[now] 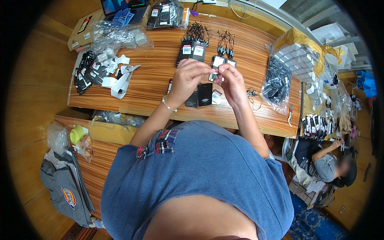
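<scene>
My left hand (189, 79) and my right hand (233, 83) meet above the middle of the table, thumbs and fingertips pinched together. A small white piece (215, 75) shows between them; its kind is too small to tell. Below the hands lie a black card (205, 94), another dark card (192, 100) and a small card with a printed label (216, 97). Just beyond them are black packages with white labels (185, 51) and smaller labelled packages (218, 62), partly hidden by my fingers. A thin black cable (252, 93) lies right of my right hand.
Black tags (86, 78) and curled white label strips (120, 86) cover the table's left. Bagged black goods (276, 82) and a wrapped stack of small boxes (296, 60) stand right, near an orange-and-white cutter (290, 114). Another person (326, 166) sits at far right.
</scene>
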Motion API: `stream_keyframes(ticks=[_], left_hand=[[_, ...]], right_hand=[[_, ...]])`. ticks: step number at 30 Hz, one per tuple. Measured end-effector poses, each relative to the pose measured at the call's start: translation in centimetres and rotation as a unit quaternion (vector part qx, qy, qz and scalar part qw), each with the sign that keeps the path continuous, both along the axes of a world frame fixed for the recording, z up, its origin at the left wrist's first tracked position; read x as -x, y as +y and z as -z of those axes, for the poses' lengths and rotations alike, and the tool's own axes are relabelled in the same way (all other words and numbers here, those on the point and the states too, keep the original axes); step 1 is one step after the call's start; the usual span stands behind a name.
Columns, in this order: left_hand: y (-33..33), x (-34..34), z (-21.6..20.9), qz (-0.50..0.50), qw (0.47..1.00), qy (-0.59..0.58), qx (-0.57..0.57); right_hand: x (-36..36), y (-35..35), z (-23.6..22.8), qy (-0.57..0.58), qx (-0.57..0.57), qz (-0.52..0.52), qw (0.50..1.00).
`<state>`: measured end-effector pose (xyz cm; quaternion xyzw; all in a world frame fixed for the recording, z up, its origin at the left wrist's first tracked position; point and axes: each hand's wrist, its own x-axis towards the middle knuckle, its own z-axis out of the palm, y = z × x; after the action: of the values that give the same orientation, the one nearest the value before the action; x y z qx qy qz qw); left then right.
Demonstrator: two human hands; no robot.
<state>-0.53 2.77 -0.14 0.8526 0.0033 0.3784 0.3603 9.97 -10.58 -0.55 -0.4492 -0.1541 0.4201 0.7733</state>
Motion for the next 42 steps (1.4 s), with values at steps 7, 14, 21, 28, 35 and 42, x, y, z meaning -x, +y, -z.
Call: stream_keyframes(ticks=[7, 14, 21, 28, 35, 42], left_hand=[[0.3, 0.3, 0.9, -0.02, 0.999, 0.024, 0.012], [-0.4, 0.4, 1.0, -0.017, 0.995, 0.021, 0.093], [-0.5, 0.8, 0.4, 0.028, 0.98, 0.051, 0.188], [-0.4, 1.2, -0.5, 0.098, 0.983, 0.049, 0.145], [-1.2, 1.1, -1.2, 0.134, 0.932, 0.097, 0.323], [-1.6, 0.6, 0.3, 0.154, 0.904, 0.135, 0.376]], right_hand=[[-0.8, 0.1, -1.4, 0.011, -0.116, 0.051, 0.992], [-1.0, 0.4, -1.9, -0.003, -0.165, 0.026, 0.986], [-1.5, 0.3, -2.6, 0.028, -0.221, -0.086, 0.971], [-1.2, 0.5, -2.9, 0.125, -0.285, -0.184, 0.932], [0.4, 1.1, -3.9, -0.018, -0.198, -0.03, 0.98], [0.3, 1.2, -3.4, 0.007, -0.18, 0.052, 0.982]])
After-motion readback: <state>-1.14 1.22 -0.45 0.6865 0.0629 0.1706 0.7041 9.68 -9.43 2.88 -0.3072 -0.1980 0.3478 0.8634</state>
